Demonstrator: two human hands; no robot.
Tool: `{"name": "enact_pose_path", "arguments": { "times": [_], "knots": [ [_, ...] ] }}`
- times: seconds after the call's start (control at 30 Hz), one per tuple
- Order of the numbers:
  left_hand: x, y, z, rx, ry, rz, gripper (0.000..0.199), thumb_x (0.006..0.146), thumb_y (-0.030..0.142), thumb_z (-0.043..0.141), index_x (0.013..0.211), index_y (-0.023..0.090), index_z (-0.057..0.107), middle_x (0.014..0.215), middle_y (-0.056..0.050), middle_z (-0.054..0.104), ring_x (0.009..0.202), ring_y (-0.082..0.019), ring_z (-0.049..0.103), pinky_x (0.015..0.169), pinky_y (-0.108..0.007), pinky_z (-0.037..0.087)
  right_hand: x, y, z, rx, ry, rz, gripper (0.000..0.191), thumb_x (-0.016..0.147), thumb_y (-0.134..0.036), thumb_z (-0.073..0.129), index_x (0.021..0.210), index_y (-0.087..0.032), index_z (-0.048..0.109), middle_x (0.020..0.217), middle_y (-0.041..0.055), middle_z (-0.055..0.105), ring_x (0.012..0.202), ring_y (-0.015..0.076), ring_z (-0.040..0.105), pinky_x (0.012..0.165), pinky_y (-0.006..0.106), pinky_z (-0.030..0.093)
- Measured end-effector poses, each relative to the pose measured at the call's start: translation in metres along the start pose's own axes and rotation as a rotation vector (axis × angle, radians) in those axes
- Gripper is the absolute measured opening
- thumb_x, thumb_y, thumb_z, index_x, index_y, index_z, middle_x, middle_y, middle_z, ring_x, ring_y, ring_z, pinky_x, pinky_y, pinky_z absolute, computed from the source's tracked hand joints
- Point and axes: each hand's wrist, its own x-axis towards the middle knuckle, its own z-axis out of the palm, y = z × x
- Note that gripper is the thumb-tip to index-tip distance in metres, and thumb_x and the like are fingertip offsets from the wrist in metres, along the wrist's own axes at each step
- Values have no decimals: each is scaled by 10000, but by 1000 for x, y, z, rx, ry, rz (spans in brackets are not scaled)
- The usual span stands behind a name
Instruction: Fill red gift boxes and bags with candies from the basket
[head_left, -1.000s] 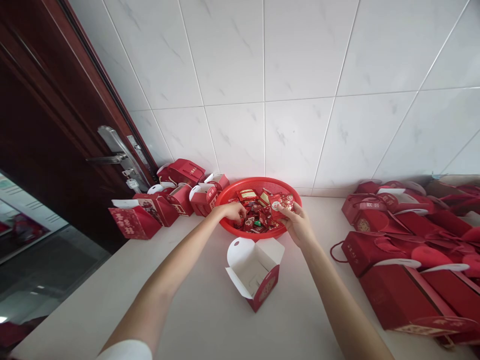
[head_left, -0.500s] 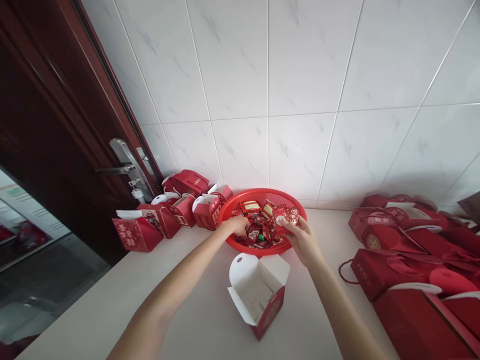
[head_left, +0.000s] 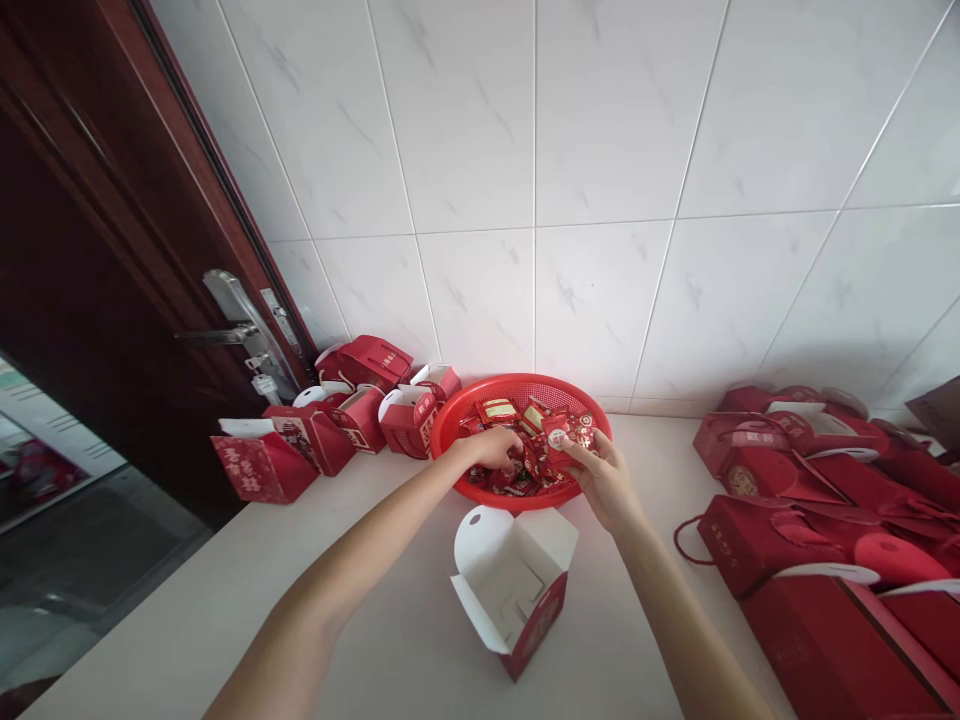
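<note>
A round red plastic basket [head_left: 517, 382] stands against the wall, filled with small wrapped candies [head_left: 529, 460], mostly red. My left hand [head_left: 493, 447] reaches down among them, fingers bent and closed; whatever is between the fingertips is hidden. Over the basket's right side, my right hand [head_left: 602, 470] pinches a red candy packet [head_left: 556, 438] with a pale round print. Right in front of the basket is a red gift box [head_left: 514, 590], its white flaps spread and its white inside showing.
Folded red gift boxes [head_left: 360, 420] are grouped at the left by the door [head_left: 112, 200]. More red boxes [head_left: 825, 560], some with cord handles, crowd the right side of the white table [head_left: 360, 620]. A tiled wall [head_left: 480, 180] rises behind.
My left hand has moved a little to the right within the candies. My right hand keeps the red packet in nearly the same place. The view has shifted slightly.
</note>
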Motion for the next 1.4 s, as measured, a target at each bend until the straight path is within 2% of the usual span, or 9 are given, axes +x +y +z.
{"name": "enact_pose_path", "arguments": {
  "times": [0.1, 0.27, 0.43, 0.57, 0.8, 0.93, 1.03, 1.17, 1.4],
  "knots": [
    [2, 0, 0, -23, -29, 11, 107, 614, 102, 691, 621, 208, 679, 663, 5, 678, 671, -201, 635, 592, -264, 436, 0, 0, 0, 10, -4, -7, 384, 590, -339, 924, 872, -213, 697, 951, 38, 765, 911, 222, 711, 806, 349, 588],
    [-1, -8, 1, -118, 52, -15, 308, 649, 110, 634, 907, 221, 763, 942, -23, 766, 851, -221, 684, 679, -251, 479, -1, 0, -1, 4, -9, -20, 378, 586, -334, 928, 860, -215, 696, 932, 31, 764, 895, 219, 709, 803, 343, 587],
    [-2, -14, 3, -199, 124, -54, 205, 666, 120, 611, 786, 200, 758, 865, -36, 772, 827, -229, 692, 706, -270, 495, -1, 1, -3, -21, -9, -23, 370, 613, -339, 921, 872, -218, 686, 952, 31, 759, 899, 213, 699, 787, 336, 585],
    [-2, -12, 1, -266, 234, -53, 203, 712, 131, 587, 828, 192, 742, 883, -40, 753, 836, -220, 685, 754, -285, 515, -1, 1, -3, -12, -13, -27, 369, 610, -330, 923, 861, -215, 678, 934, 25, 755, 880, 201, 696, 764, 320, 580],
    [-10, -3, -6, -534, 444, 48, 304, 819, 226, 619, 1115, 170, 653, 1195, -93, 691, 1069, -211, 657, 904, -307, 526, -1, 2, 0, -36, -3, -30, 428, 595, -339, 922, 924, -216, 678, 969, 44, 765, 890, 226, 713, 783, 345, 589],
    [-23, 11, -12, -825, 595, 63, 452, 835, 380, 661, 1237, 186, 586, 1043, -60, 727, 904, -182, 684, 806, -299, 541, 0, 6, -1, -121, -15, -76, 409, 644, -368, 893, 956, -221, 673, 980, 36, 762, 879, 218, 706, 813, 355, 580],
    [-32, 28, -17, -843, 592, 139, 451, 796, 480, 701, 1123, 172, 662, 992, -53, 740, 865, -183, 683, 772, -291, 536, -1, 7, -2, -190, -31, -106, 365, 671, -382, 874, 929, -227, 668, 935, 16, 756, 845, 202, 696, 786, 329, 570],
    [-33, 47, -18, -721, 531, 281, 358, 762, 475, 747, 912, 150, 745, 960, -69, 761, 894, -212, 687, 805, -309, 535, -2, 3, -3, -238, -90, -94, 359, 679, -389, 867, 946, -224, 693, 864, 1, 747, 781, 184, 678, 752, 305, 561],
    [-28, 53, -8, -585, 665, 302, 282, 817, 413, 707, 934, 158, 740, 1001, -81, 758, 953, -224, 690, 885, -337, 528, -5, -9, -2, -105, -196, 45, 417, 628, -310, 900, 997, -220, 727, 936, 21, 764, 878, 197, 699, 841, 316, 565]
  ]
}}
